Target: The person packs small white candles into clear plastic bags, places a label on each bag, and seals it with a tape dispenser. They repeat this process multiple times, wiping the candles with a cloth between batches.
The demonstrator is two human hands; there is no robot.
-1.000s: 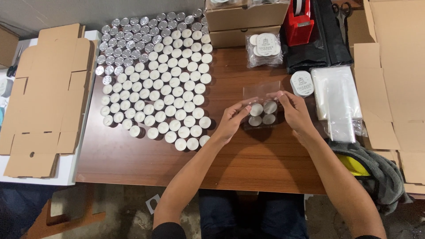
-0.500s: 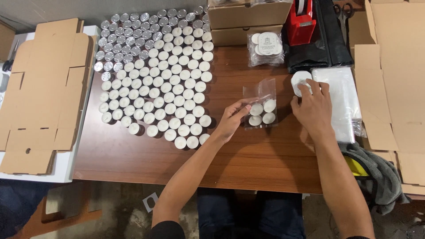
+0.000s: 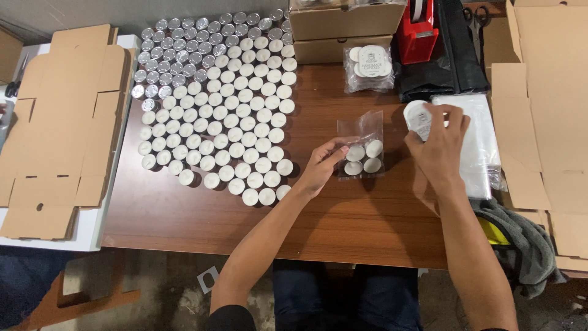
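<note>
The left hand stays pinched on the edge of the clear bag of four tealights, which lies flat on the brown bench, where it was half a second ago. The right hand, which a second ago also held the bag, now rests with curled fingers on the roll of round white stickers, just right of the bag.
</note>
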